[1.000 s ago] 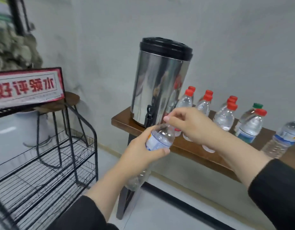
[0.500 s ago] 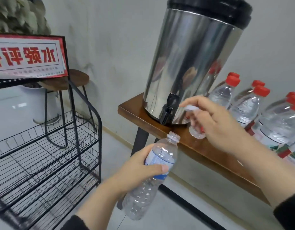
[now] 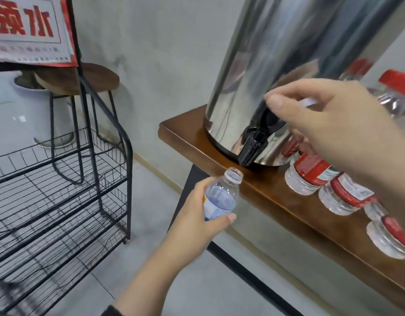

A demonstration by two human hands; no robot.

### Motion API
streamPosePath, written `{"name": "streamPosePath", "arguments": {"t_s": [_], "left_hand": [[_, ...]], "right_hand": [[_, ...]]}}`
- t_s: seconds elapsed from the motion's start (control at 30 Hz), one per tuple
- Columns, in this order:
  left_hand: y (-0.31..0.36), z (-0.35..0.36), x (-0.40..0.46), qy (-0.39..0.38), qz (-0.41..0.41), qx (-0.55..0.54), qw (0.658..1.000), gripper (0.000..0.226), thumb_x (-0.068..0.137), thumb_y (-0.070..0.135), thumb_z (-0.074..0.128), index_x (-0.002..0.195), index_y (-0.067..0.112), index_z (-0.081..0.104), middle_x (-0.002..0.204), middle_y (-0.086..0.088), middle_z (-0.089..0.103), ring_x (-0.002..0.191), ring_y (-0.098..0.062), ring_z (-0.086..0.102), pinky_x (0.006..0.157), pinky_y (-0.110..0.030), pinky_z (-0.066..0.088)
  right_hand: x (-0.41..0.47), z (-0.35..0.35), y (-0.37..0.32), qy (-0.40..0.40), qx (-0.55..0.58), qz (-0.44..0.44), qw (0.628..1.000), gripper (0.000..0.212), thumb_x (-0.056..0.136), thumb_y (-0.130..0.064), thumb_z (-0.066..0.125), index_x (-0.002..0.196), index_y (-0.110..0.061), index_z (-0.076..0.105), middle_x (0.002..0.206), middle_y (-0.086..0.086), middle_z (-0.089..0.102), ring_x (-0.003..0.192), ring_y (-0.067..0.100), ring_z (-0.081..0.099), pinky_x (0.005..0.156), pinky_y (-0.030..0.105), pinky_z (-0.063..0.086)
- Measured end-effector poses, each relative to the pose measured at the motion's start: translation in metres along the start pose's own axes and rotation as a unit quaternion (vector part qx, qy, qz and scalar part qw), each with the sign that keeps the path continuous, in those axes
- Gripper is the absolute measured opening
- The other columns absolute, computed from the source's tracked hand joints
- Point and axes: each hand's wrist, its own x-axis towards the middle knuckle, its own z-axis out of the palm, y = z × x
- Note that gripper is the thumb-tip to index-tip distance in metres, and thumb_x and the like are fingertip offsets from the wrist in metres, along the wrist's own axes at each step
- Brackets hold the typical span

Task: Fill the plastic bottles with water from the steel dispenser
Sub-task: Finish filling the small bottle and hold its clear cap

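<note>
Steel dispenser stood at the desk's left corner. Left hand gripped the uncapped bottle below the black tap; right hand pinched a white cap near its lever. Bottle mouth should sit squarely under the spout before opening.

Wood shelf w/ black leg, along the wall. On it: steel dispenser at left end, tap over front edge; capped bottles, red labels, in a row to its right. Tiled floor below.
</note>
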Motion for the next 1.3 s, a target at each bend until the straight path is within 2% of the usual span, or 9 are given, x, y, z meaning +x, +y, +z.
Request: {"name": "streamPosePath", "arguments": {"t_s": [0.17, 0.33, 0.47, 0.57, 0.73, 0.93, 1.07, 1.2, 1.3], "left_hand": [[0.003, -0.001, 0.003, 0.001, 0.020, -0.020, 1.000, 0.065, 0.087, 0.031, 0.079, 0.116, 0.072, 0.038, 0.117, 0.020, 0.064, 0.080, 0.006, 0.064, 0.066, -0.009, 0.048], [0.005, -0.001, 0.003, -0.008, 0.035, -0.024, 0.999, 0.065, 0.087, 0.033, 0.080, 0.126, 0.065, 0.041, 0.119, 0.024, 0.064, 0.100, 0.002, 0.064, 0.074, -0.007, 0.048], [0.007, -0.001, 0.004, -0.007, 0.043, -0.028, 0.999, 0.063, 0.087, 0.033, 0.079, 0.127, 0.063, 0.041, 0.120, 0.026, 0.063, 0.110, 0.003, 0.062, 0.080, -0.005, 0.047], [0.008, 0.000, 0.005, -0.006, 0.047, -0.037, 0.998, 0.063, 0.087, 0.032, 0.079, 0.128, 0.061, 0.041, 0.121, 0.024, 0.063, 0.110, 0.004, 0.062, 0.078, -0.004, 0.046], [0.010, 0.001, 0.005, -0.012, 0.053, -0.037, 0.998, 0.063, 0.087, 0.032, 0.080, 0.129, 0.060, 0.042, 0.123, 0.024, 0.062, 0.113, 0.003, 0.062, 0.080, -0.005, 0.048], [0.011, 0.002, 0.005, -0.011, 0.056, -0.035, 0.998, 0.063, 0.086, 0.034, 0.079, 0.127, 0.062, 0.041, 0.122, 0.025, 0.063, 0.112, 0.004, 0.062, 0.080, -0.005, 0.047], [0.008, 0.001, 0.005, -0.010, 0.055, -0.026, 0.998, 0.065, 0.085, 0.035, 0.081, 0.128, 0.063, 0.040, 0.125, 0.026, 0.061, 0.116, 0.001, 0.060, 0.082, -0.005, 0.047], [0.006, 0.000, 0.004, -0.009, 0.053, -0.026, 0.998, 0.066, 0.085, 0.034, 0.081, 0.129, 0.063, 0.040, 0.124, 0.024, 0.063, 0.112, 0.001, 0.063, 0.078, -0.006, 0.049], [0.004, 0.000, 0.003, -0.008, 0.052, -0.021, 0.998, 0.064, 0.086, 0.033, 0.081, 0.125, 0.065, 0.041, 0.121, 0.025, 0.064, 0.110, 0.003, 0.063, 0.080, -0.006, 0.048]], "right_hand": [[0.011, -0.006, -0.005, -0.030, -0.114, -0.006, 0.993, 0.019, 0.085, -0.054, 0.071, 0.091, -0.036, 0.076, 0.068, -0.023, 0.065, 0.049, -0.002, 0.055, 0.043, 0.009, 0.037], [0.011, -0.010, -0.015, -0.043, -0.202, -0.021, 0.978, 0.016, 0.086, -0.053, 0.068, 0.086, -0.037, 0.073, 0.062, -0.006, 0.063, 0.052, -0.006, 0.054, 0.044, 0.025, 0.032], [0.009, -0.008, -0.014, -0.032, -0.232, -0.056, 0.971, 0.020, 0.088, -0.050, 0.067, 0.081, -0.032, 0.073, 0.068, -0.010, 0.062, 0.069, -0.006, 0.057, 0.047, 0.012, 0.034], [0.005, -0.002, -0.009, 0.007, -0.293, -0.120, 0.948, 0.033, 0.093, -0.049, 0.063, 0.079, -0.021, 0.073, 0.069, -0.006, 0.055, 0.070, 0.014, 0.054, 0.051, 0.013, 0.024], [-0.009, 0.010, -0.005, 0.059, -0.309, -0.200, 0.928, 0.031, 0.096, -0.031, 0.063, 0.074, -0.010, 0.071, 0.066, -0.002, 0.046, 0.062, 0.021, 0.050, 0.053, 0.024, 0.022], [-0.029, 0.021, 0.004, 0.108, -0.295, -0.211, 0.926, 0.020, 0.096, -0.025, 0.065, 0.090, -0.011, 0.078, 0.071, 0.004, 0.057, 0.064, 0.021, 0.056, 0.056, 0.035, 0.041], [-0.046, 0.038, 0.012, 0.086, -0.300, -0.196, 0.930, 0.035, 0.095, -0.037, 0.064, 0.117, -0.012, 0.075, 0.077, -0.001, 0.055, 0.061, 0.013, 0.050, 0.053, 0.028, 0.044], [-0.058, 0.031, 0.027, 0.119, -0.186, -0.135, 0.966, 0.052, 0.101, -0.041, 0.051, 0.142, -0.010, 0.056, 0.092, -0.004, 0.045, 0.082, 0.002, 0.041, 0.084, 0.005, 0.033], [-0.067, 0.031, 0.039, 0.123, -0.130, -0.065, 0.982, 0.046, 0.103, -0.033, 0.039, 0.145, -0.019, 0.051, 0.095, -0.012, 0.044, 0.099, -0.009, 0.047, 0.088, -0.001, 0.027]]}}
